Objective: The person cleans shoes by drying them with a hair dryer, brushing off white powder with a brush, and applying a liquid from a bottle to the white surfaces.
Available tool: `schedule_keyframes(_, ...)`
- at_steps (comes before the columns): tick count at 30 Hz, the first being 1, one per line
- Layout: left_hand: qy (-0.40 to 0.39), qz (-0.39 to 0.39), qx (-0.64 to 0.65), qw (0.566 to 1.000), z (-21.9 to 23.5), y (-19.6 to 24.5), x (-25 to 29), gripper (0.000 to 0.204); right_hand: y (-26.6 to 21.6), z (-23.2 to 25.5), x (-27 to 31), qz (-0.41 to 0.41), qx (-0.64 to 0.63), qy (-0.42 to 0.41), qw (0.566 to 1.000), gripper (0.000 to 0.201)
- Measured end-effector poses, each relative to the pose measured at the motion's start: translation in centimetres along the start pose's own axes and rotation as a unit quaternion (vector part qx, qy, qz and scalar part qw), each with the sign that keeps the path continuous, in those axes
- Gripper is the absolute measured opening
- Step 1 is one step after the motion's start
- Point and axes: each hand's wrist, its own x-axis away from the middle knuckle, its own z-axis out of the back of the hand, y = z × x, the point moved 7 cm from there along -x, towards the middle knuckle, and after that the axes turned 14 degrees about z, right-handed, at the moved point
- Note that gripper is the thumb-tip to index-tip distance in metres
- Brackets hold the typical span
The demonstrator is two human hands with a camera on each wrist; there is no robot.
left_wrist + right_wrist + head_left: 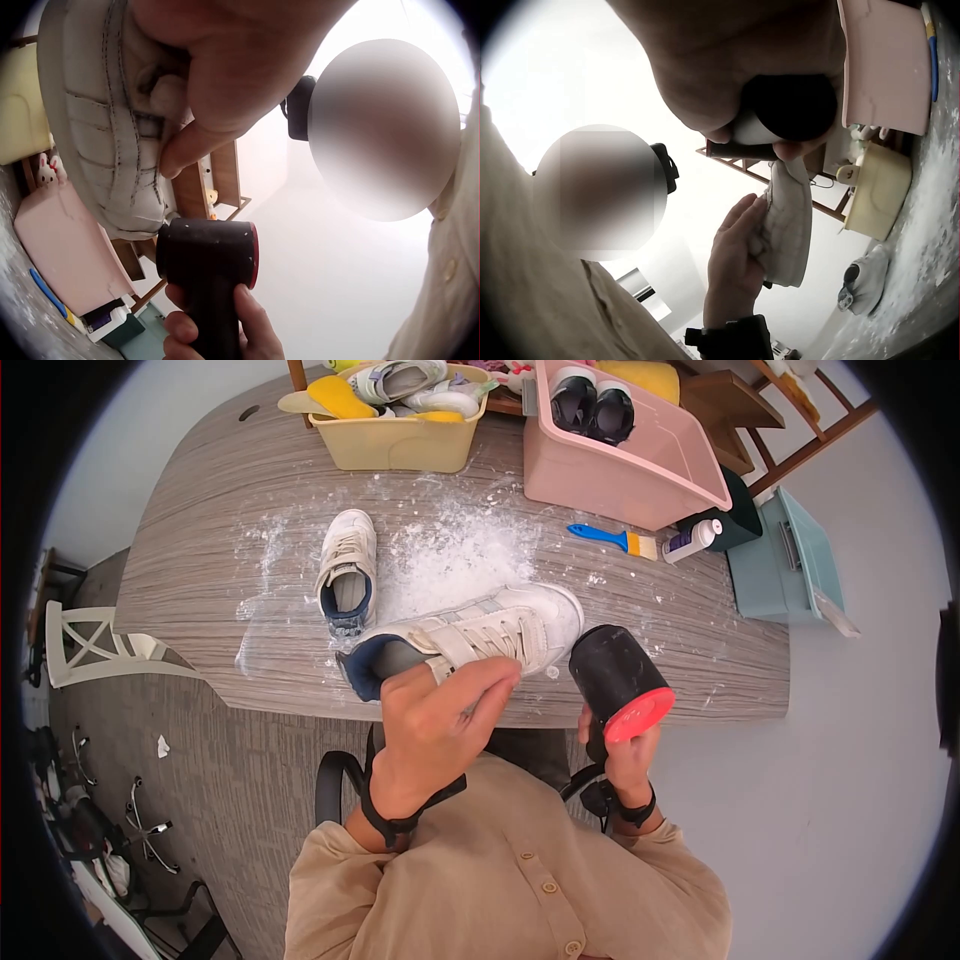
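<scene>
Yellow bin [400,445], heaped with white shoes [395,380] and yellow pieces; pink bin [600,490], dark pair [592,412] at one end; teal bin [762,565], contents hard to make out. White shoe [478,632], navy lining, pale laces, raised over near edge of table [200,550], left hand [432,728] gripping upper. Right hand [628,765] holds black handheld tool [615,665], red-ended, just beside toe. Right fingers partly hidden; yellow bin cut off at top.

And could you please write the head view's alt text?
A left hand holds a white shoe over a powdery table; the right hand grips a black, red-ended handheld device near the shoe's toe. Beyond sit another shoe, a brush, a yellow bin and a pink bin.
</scene>
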Motion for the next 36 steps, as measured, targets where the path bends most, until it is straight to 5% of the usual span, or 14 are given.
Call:
schedule_keyframes(4,0.018,-0.048,0.001,0.999,-0.6,-0.4,0.3,0.020,-0.3,-0.2,-0.7,-0.017,-0.066,0.018,0.998,0.053)
schedule_keyframes(7,0.009,-0.063,0.008,0.998,-1.0,-0.4,0.5,0.022,-1.2,0.0,-1.5,-0.018,-0.144,0.041,0.989,0.017)
schedule_keyframes(11,-0.006,-0.067,-0.018,0.998,-1.1,-0.1,0.5,0.021,-1.2,-0.2,-1.8,-0.023,-0.152,0.037,0.987,0.023)
schedule_keyframes(16,-0.037,0.033,0.055,0.997,-1.5,-1.2,0.1,0.013,-0.5,-0.4,-2.2,-0.044,-0.302,0.060,0.950,0.054)
schedule_keyframes(23,-0.112,0.202,0.203,0.952,-3.4,-3.0,0.0,0.023,2.2,-0.6,-5.4,-0.032,-0.247,0.119,0.961,0.088)
schedule_keyframes(24,-0.137,0.208,0.228,0.941,-3.8,-3.2,0.0,0.038,2.4,-1.0,-5.7,-0.025,-0.245,0.121,0.962,0.090)
schedule_keyframes(30,-0.120,0.287,0.244,0.918,-5.8,-7.6,0.1,0.056,1.1,-2.5,-6.0,-0.045,-0.268,0.011,0.962,0.095)
schedule_keyframes(33,-0.202,0.404,0.388,0.803,-7.1,-9.0,0.4,0.053,0.0,-2.5,-6.1,0.021,-0.210,-0.054,0.976,0.082)
schedule_keyframes(36,-0.226,0.381,0.440,0.781,-7.0,-8.5,0.0,0.050,-0.1,-1.8,-6.1,0.089,-0.111,-0.109,0.984,0.065)
